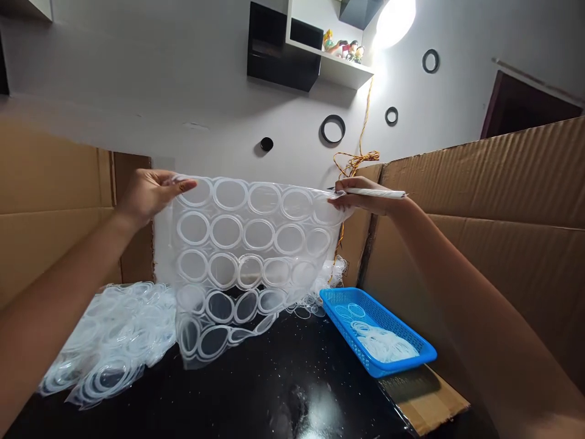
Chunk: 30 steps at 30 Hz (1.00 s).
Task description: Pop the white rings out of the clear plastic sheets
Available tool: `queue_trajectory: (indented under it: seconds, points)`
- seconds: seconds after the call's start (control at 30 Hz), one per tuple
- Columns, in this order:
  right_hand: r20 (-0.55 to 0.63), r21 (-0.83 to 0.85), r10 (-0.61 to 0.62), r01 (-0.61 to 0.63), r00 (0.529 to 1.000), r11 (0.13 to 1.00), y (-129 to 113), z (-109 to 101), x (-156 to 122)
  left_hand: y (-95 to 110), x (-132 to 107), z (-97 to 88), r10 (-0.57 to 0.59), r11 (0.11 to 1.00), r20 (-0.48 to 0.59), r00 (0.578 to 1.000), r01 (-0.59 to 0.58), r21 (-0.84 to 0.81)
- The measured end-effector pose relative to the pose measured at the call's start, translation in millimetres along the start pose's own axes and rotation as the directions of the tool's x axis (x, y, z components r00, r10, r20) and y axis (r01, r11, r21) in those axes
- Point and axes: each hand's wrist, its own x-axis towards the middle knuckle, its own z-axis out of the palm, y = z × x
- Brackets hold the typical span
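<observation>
A clear plastic sheet [258, 235] with rows of moulded white rings hangs upright in front of me, its lower edge curling above the table. My left hand [158, 190] pinches its top left corner between thumb and fingers. At the top right corner, my right hand [359, 194] grips the sheet's edge. A slim white pen-like tool [379, 192] also rests in my right hand, lying across the fingers; a small dark tip shows near the fingertips, its kind unclear. Behind my left forearm lies a pile of similar ring sheets [123, 329].
A blue plastic basket [427, 352] holding loose white rings [388, 344] stands at the right, above a cardboard piece [434, 399]. More rings [304, 306] lie behind the sheet. Cardboard walls [484, 195] flank the glossy black table [256, 396]. An orange cord [365, 116] hangs at the back.
</observation>
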Motion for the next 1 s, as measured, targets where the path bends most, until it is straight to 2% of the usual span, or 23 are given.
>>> queue_trajectory:
  seconds: [0.1, 0.2, 0.33, 0.4, 0.5, 0.57, 0.63, 0.73, 0.83, 0.9, 1.0]
  points:
    - [-0.067, 0.068, -0.040, 0.044, 0.997, 0.997, -3.3, -4.4, -1.4, 12.9, -1.3, -19.4, 0.014, 0.999, 0.016, 1.000, -0.014, -0.045]
    - [-0.143, 0.161, -0.102, 0.125, 0.984, 0.979, -2.8, -8.6, 0.0, 19.4, 0.2, -32.8, 0.025, 1.000, 0.017, 1.000, -0.025, -0.011]
    - [-0.220, 0.239, -0.099, 0.152, 0.970, 0.959, -3.2, -10.8, 2.6, 18.8, 7.0, -40.6, 0.100, 0.995, 0.062, 0.993, -0.101, 0.018]
    - [-0.207, 0.282, -0.109, 0.166, 0.972, 0.945, -0.6, -8.4, 3.5, 15.0, 9.0, -40.1, 0.056, 0.998, 0.091, 0.994, -0.056, -0.011]
    - [-0.148, 0.331, -0.101, 0.145, 0.984, 0.932, 14.1, 4.2, 6.8, -0.5, 8.3, -31.4, -0.079, 0.996, 0.192, 0.978, 0.083, -0.013]
    - [-0.106, 0.355, -0.066, 0.100, 0.992, 0.929, 31.7, 20.7, 12.9, -20.0, 6.9, -18.2, -0.146, 0.989, 0.272, 0.951, 0.149, 0.008]
    - [-0.090, 0.384, -0.023, 0.056, 0.996, 0.922, 52.3, 42.4, 23.6, -44.9, 6.9, 1.0, -0.176, 0.984, 0.304, 0.936, 0.177, 0.024]
    - [-0.163, 0.418, 0.040, 0.032, 0.986, 0.908, 79.0, 75.4, 45.1, -80.4, 11.1, 33.0, -0.192, 0.981, 0.280, 0.940, 0.191, 0.032]
    - [-0.232, 0.459, 0.064, 0.051, 0.971, 0.887, 92.9, 94.4, 64.6, -98.5, 19.9, 52.6, -0.178, 0.984, 0.202, 0.963, 0.172, 0.044]
    - [-0.282, 0.473, 0.060, 0.085, 0.957, 0.877, 96.7, 97.0, 71.6, -99.3, 25.5, 54.3, -0.153, 0.987, 0.142, 0.978, 0.146, 0.060]
    - [-0.328, 0.433, 0.028, 0.124, 0.944, 0.893, 102.6, 95.9, 64.9, -91.9, 24.5, 44.3, -0.104, 0.991, 0.117, 0.988, 0.093, 0.094]
